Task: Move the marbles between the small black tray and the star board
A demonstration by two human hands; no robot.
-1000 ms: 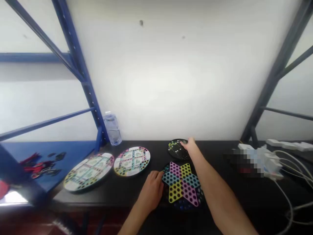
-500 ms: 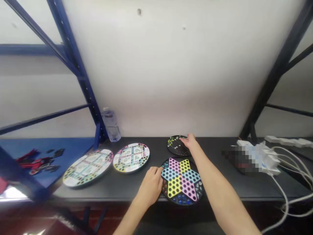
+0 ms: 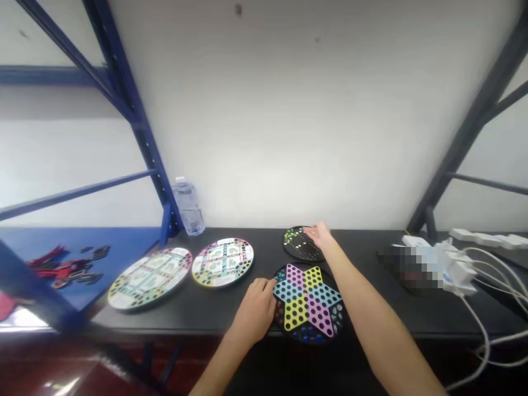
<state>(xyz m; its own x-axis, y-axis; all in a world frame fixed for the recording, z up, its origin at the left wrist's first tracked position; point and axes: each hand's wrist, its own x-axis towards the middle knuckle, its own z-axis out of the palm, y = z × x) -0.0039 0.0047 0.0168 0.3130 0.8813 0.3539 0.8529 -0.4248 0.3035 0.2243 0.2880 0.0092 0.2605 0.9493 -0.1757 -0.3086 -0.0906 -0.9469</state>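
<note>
In the head view, a round black Chinese checkers board (image 3: pixel 306 300) lies at the front of the dark shelf. Its star has pink, yellow and blue points, and coloured marbles sit in the pockets around the rim. My left hand (image 3: pixel 256 305) is closed around the board's left edge, fingers curled. Behind the board is a smaller round black tray (image 3: pixel 303 248) with small green, yellow and white pieces, mostly at its left. My right hand (image 3: pixel 319 235) hovers at that tray's back right edge, fingers drawn together. Whatever is between its fingertips is too small to make out.
Two round white printed game boards, a nearer one (image 3: pixel 150 278) and another (image 3: pixel 223 263), lie to the left. A clear plastic bottle (image 3: pixel 190 208) stands by the blue rack post (image 3: pixel 142 137). White power strips and cables (image 3: pixel 456 269) crowd the right.
My right hand has lifted slightly at the small tray, its fingers more drawn together. My left hand stays at the board's edge. The view has shifted a little.
</note>
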